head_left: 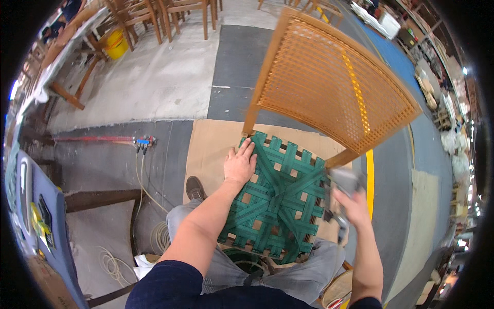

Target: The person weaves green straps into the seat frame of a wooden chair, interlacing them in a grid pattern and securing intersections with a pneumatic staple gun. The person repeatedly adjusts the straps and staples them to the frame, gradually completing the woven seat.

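A wooden chair with a woven cane back stands before me, its seat crossed by green webbing straps. The straps are interlaced, with two running diagonally and meeting near the middle. My left hand lies with fingers stretched on the seat's far left corner, beside the back post. At the seat's right side, my right hand is closed round a grey and black tool, which looks like an air staple gun. Motion smears it, and whether its nose touches the frame I cannot tell. A loose strap end hangs over the near edge.
Cardboard lies beneath the chair. To the left are a red pipe with a blue valve and pale coiled hoses. A round stool top with scissors is at lower right. Wooden chairs and a yellow bucket stand farther off.
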Motion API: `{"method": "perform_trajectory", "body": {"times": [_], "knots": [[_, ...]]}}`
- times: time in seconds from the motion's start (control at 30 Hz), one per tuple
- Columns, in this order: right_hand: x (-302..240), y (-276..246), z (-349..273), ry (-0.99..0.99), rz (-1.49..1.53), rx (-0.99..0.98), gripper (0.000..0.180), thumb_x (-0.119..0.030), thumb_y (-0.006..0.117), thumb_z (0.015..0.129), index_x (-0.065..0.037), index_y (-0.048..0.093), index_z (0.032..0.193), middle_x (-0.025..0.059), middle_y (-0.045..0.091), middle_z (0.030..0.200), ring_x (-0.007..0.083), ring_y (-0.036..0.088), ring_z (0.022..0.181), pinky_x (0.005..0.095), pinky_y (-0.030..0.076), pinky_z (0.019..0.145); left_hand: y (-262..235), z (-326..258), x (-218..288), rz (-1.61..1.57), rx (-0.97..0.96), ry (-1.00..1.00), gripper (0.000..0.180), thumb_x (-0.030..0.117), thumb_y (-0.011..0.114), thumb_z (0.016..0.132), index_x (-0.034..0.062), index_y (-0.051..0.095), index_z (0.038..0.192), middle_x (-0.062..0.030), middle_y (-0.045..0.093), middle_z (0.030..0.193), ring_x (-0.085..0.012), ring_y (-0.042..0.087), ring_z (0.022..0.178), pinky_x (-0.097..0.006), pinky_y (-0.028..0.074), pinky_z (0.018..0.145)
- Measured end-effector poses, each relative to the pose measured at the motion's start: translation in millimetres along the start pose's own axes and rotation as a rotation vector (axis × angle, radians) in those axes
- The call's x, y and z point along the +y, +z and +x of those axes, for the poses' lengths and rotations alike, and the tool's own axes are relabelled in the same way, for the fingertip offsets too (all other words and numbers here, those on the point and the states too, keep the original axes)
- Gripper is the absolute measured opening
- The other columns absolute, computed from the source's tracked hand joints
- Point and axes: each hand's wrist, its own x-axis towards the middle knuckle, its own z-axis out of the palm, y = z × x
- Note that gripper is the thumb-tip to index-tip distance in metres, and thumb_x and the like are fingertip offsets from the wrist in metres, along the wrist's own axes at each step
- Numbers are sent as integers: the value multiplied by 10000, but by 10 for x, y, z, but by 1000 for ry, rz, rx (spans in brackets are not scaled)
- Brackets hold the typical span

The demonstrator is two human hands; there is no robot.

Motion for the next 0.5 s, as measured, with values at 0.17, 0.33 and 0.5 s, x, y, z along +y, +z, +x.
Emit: {"method": "perform_trajectory", "body": {"times": [0.17,0.33,0.5], "knots": [[-373,1413,1430,89,2,-449,368,-231,808,955,-9,651,1204,54,709,942,129,639,580,277,497,490,-8,51,13,-30,-51,-13,494,384,605,1025,242,596,1498,78,485,1644,-401,603,1246,-531,551,1011],[-401,2011,1847,129,-118,-460,358,-218,781,973,3,639,1216,77,708,940,149,646,553,303,491,454,11,43,-78,-45,-51,-35,498,390,608,1022,246,594,1499,84,471,1652,-410,583,1272,-533,546,1010],[-286,2161,1897,120,-195,-433,352,-226,779,974,2,644,1206,76,706,883,146,627,526,315,486,443,34,30,-123,-69,-64,-51,493,392,615,1018,245,604,1489,76,491,1636,-409,578,1275,-530,542,1006]]}}
